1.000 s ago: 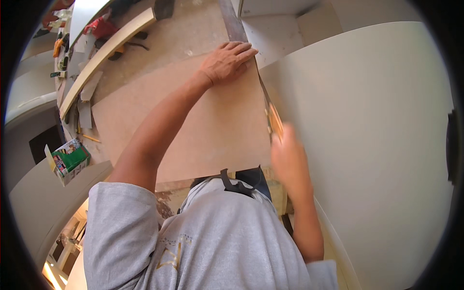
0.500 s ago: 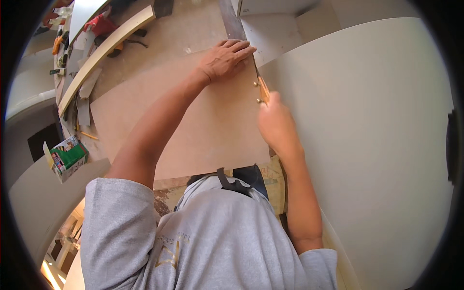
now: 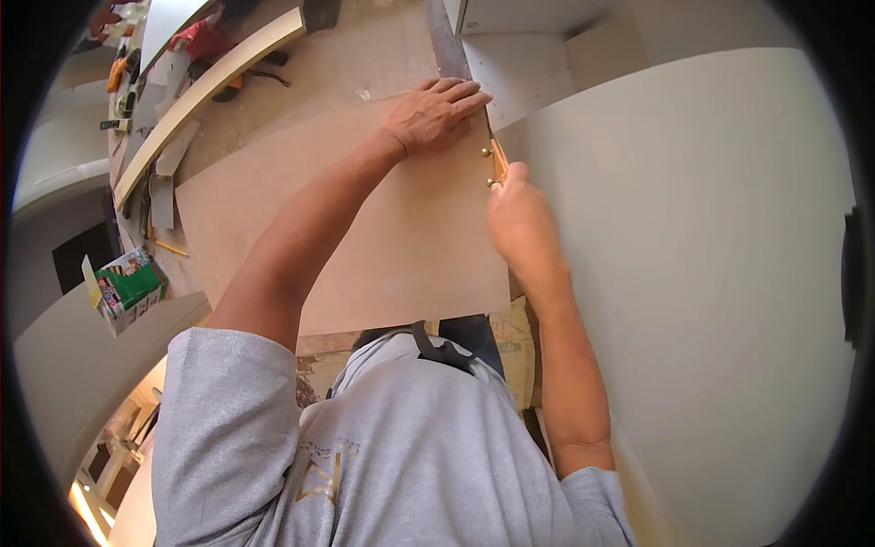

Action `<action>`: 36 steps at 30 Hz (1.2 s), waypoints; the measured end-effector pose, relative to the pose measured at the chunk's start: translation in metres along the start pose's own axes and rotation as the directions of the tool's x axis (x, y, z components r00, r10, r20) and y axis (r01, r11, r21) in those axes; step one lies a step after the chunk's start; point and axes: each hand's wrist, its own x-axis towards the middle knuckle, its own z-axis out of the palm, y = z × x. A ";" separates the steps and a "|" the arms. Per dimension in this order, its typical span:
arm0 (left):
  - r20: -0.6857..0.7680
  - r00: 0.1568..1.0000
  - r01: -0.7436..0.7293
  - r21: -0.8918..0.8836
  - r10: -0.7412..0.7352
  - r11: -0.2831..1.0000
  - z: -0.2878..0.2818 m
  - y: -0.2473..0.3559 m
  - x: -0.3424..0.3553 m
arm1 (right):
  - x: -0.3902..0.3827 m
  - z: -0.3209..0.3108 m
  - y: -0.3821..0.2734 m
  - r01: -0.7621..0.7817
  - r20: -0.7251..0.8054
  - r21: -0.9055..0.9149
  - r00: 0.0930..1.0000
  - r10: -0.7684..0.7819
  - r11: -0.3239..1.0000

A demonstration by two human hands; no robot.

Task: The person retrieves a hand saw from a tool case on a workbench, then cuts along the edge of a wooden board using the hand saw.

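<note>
A thin pinkish-brown board (image 3: 355,246) lies flat in front of my body. Pressed on its far right corner is my left hand (image 3: 437,117), palm down, fingers stretched toward the right edge. My right hand (image 3: 524,214) grips a handsaw (image 3: 500,162) beside that edge. Its handle is wooden with round brass-coloured studs; little of the blade shows, as it is seen nearly edge-on, running away from me along the board's edge. My right fingers are partly hidden behind the back of the hand and slightly blurred.
A large pale panel (image 3: 702,273) fills the right side. On the worktop (image 3: 365,55), a long light wooden strip (image 3: 210,89) lies at the far left, with a red-and-black tool (image 3: 202,44) beyond it. A green box (image 3: 129,287) and a yellow pencil (image 3: 171,248) are at the left.
My right hand and the handsaw have moved slightly away from me along the board's edge. The left hand stays pressed on the board; the whole view has shifted a little.
</note>
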 end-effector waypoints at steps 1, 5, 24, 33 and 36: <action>-0.058 0.998 -0.026 -0.011 0.026 1.000 0.000 0.000 0.001 | -0.004 -0.004 -0.001 -0.019 -0.008 0.019 1.000 0.019 1.000; -0.057 0.998 -0.030 -0.031 0.028 0.999 0.003 -0.003 -0.001 | -0.100 -0.035 0.002 -0.175 0.083 0.103 0.982 0.167 0.979; -0.045 0.999 -0.027 -0.026 0.026 0.999 0.005 -0.003 -0.002 | -0.159 -0.040 0.012 -0.249 0.149 0.070 0.960 0.236 0.966; -0.006 1.000 -0.019 0.032 0.019 0.999 0.006 -0.003 -0.001 | -0.020 -0.011 -0.003 -0.035 0.027 0.049 0.999 0.034 0.998; -0.039 0.999 -0.033 -0.006 0.033 0.999 0.003 -0.001 0.000 | -0.004 -0.008 -0.005 -0.011 -0.016 0.039 1.000 0.012 0.999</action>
